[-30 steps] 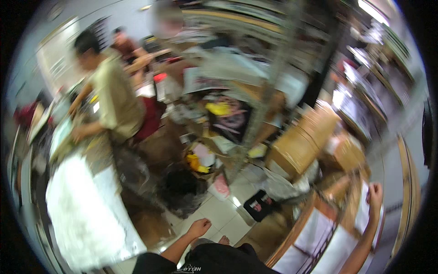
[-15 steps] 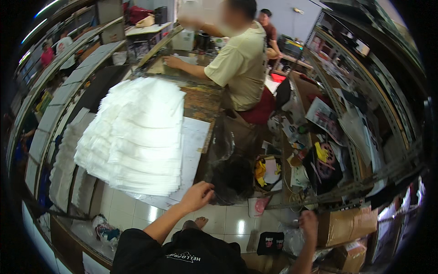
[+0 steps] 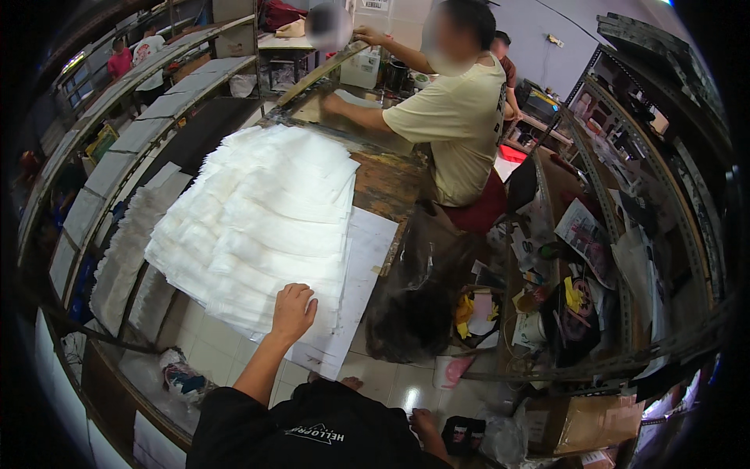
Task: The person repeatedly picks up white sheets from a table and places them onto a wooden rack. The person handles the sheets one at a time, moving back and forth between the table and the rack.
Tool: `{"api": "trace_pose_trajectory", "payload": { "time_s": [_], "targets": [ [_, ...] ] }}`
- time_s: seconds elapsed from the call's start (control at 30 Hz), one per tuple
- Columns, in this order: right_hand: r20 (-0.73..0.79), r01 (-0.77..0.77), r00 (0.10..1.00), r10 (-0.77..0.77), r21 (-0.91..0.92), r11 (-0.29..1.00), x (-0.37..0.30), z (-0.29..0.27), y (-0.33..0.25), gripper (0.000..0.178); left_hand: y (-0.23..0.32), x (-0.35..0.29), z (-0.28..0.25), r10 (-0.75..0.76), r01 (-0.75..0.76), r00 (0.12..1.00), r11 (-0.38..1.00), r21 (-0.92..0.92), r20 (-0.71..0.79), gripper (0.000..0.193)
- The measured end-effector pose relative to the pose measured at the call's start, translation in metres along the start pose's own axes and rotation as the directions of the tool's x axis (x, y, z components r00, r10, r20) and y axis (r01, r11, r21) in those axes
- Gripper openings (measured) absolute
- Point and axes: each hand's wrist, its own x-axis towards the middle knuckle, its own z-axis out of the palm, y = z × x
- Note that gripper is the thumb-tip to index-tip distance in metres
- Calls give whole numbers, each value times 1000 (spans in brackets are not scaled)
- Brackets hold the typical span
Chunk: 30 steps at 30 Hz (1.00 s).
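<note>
A large stack of thin white sheets [image 3: 258, 203], fanned out in overlapping rows, lies on a worn wooden worktable. My left hand [image 3: 294, 311] is at the near edge of this stack, palm down, the thumb a little apart from the fingers; it grips nothing that I can make out. Below the stack, a pale marked board [image 3: 371, 242] juts out on its right side. My right hand [image 3: 424, 426] hangs low beside my black shirt, above the tiled floor. Its fingers are too small and unclear to read, and no object shows in it.
Across the worktable [image 3: 391, 160], a person in a pale yellow shirt [image 3: 461, 117] works at a wooden-framed screen. Racks with pale panels [image 3: 117, 141] line the left. Cluttered shelves [image 3: 582, 227] fill the right, with cardboard boxes [image 3: 582, 422] below. A dark plastic bag [image 3: 414, 313] stands beside the table.
My left hand has moved left and forward onto the near edge of the white stack. My right hand has come in closer to my body. The whole view has shifted.
</note>
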Motion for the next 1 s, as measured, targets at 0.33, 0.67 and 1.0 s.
{"api": "trace_pose_trajectory", "payload": {
  "time_s": [0.33,0.67,1.0],
  "targets": [
    [-283,46,958,-39,18,999,0,-62,25,19,4,32,20,47,-55,997,987,-149,-56,12],
    [71,552,774,-629,-562,616,105,-73,161,27,4,74,3,121,-117,969,993,32,-216,28],
    [-200,132,955,-218,-372,919,-26,-32,28,31,-93,131,25,20,-59,996,856,514,82,20]
  ]
}}
